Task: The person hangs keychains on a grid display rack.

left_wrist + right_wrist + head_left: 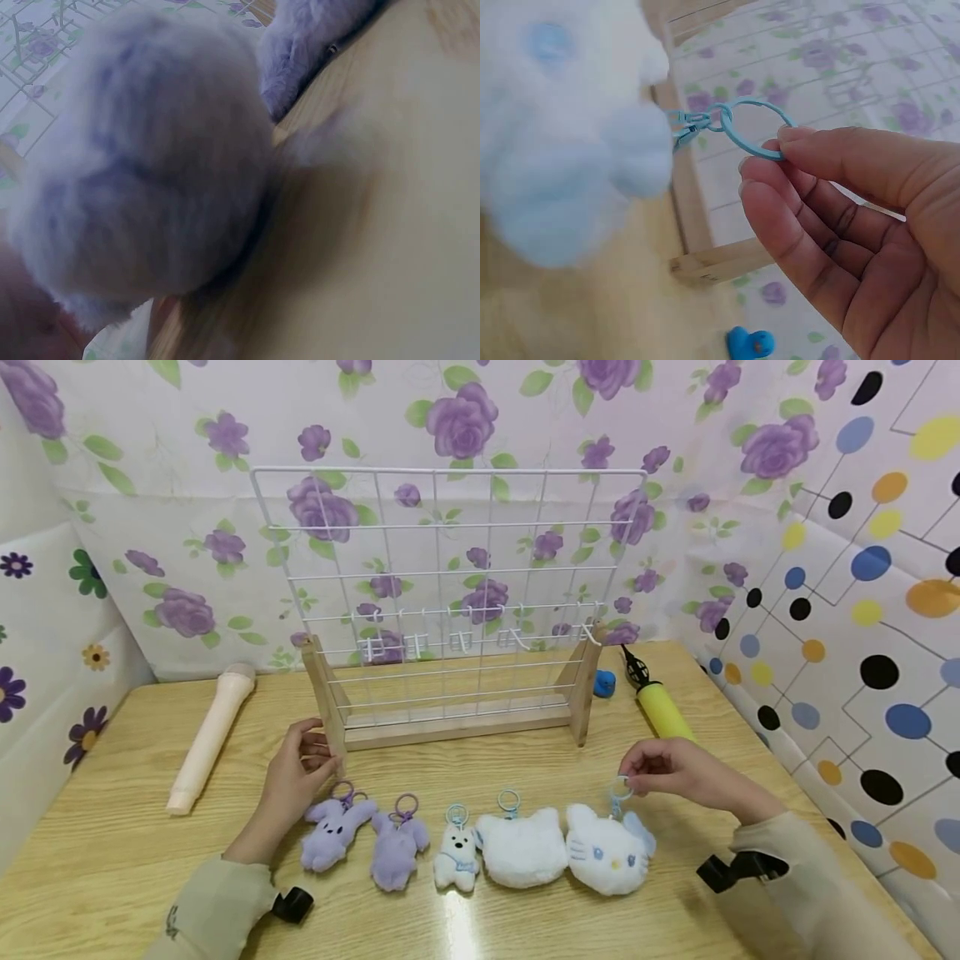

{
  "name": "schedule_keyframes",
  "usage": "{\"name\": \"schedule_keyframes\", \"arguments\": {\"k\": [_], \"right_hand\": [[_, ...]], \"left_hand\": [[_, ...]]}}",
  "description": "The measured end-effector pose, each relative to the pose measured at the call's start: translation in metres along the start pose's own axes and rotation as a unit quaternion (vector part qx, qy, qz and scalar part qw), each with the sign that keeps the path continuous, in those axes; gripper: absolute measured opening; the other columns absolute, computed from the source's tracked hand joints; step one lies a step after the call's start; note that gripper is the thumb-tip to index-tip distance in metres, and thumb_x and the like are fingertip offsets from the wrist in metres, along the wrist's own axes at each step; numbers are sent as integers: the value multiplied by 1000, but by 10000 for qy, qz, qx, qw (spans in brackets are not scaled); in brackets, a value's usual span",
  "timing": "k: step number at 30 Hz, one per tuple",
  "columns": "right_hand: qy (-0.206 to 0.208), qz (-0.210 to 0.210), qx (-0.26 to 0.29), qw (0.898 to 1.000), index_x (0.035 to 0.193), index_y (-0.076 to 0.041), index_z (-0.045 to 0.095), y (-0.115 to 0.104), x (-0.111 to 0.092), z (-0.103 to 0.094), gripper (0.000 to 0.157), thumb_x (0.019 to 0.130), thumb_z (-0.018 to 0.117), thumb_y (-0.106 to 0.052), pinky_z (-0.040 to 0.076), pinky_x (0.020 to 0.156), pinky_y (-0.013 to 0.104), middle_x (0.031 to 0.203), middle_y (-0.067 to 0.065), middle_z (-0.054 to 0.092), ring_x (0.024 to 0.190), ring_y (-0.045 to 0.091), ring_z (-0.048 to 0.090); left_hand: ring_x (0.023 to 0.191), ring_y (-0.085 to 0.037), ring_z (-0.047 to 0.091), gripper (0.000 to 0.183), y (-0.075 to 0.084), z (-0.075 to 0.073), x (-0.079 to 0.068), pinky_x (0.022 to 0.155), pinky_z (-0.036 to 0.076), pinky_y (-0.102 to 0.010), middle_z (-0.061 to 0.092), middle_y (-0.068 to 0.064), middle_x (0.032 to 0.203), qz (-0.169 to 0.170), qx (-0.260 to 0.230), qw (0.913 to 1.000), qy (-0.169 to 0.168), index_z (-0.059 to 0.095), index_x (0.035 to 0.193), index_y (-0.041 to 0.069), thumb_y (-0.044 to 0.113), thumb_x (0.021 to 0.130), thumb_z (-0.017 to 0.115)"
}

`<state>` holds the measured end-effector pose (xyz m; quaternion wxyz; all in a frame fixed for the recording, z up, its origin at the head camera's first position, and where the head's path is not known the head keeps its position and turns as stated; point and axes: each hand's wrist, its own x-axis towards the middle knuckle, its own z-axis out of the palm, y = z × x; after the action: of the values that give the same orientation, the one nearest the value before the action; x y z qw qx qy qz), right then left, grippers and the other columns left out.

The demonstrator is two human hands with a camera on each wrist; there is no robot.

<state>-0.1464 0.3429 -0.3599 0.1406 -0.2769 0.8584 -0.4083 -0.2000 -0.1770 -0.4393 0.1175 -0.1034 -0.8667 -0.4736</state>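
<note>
My right hand (671,770) pinches the light blue key ring (761,150) of a white cat plush keychain (609,856) between thumb and forefinger. The cat has blue eyes and a blue bow; its head tilts low over the table. My left hand (296,777) is beside the left wooden foot of a white wire grid rack (450,572), fingers loosely bent; whether they touch the foot is unclear. Just right of it lies a purple plush keychain (333,835), large in the left wrist view. Along the row are another purple plush (397,852), a small white bear (456,860) and a white plush facing down (525,850).
Several white hooks (460,642) hang on the rack's lower wires. At left lies a pale microphone-shaped object (212,739). A yellow hand pump (663,710) and a small blue toy (604,683) are right of the rack. Patterned cloth surrounds the wooden table (112,860).
</note>
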Motion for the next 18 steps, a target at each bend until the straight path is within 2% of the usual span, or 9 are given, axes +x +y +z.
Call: {"name": "schedule_keyframes", "arguments": {"k": [10, 18], "right_hand": [[72, -471, -63, 9988, 102, -4, 63, -26, -7, -15, 9, 94, 58, -3, 56, 64, 24, 86, 3, 65, 73, 9, 62], [435, -569, -202, 9972, 101, -7, 64, -30, -5, -24, 13, 92, 59, 1, 57, 65, 24, 88, 1, 67, 76, 8, 65]], "left_hand": [[81, 11, 50, 56, -1, -2, -1, 72, 48, -4, 57, -23, 109, 33, -48, 10000, 38, 38, 134, -5, -6, 85, 66], [81, 9, 52, 57, -2, -2, 0, 73, 49, -5, 57, -23, 108, 79, -49, 10000, -3, 38, 134, -4, -5, 85, 67]]}}
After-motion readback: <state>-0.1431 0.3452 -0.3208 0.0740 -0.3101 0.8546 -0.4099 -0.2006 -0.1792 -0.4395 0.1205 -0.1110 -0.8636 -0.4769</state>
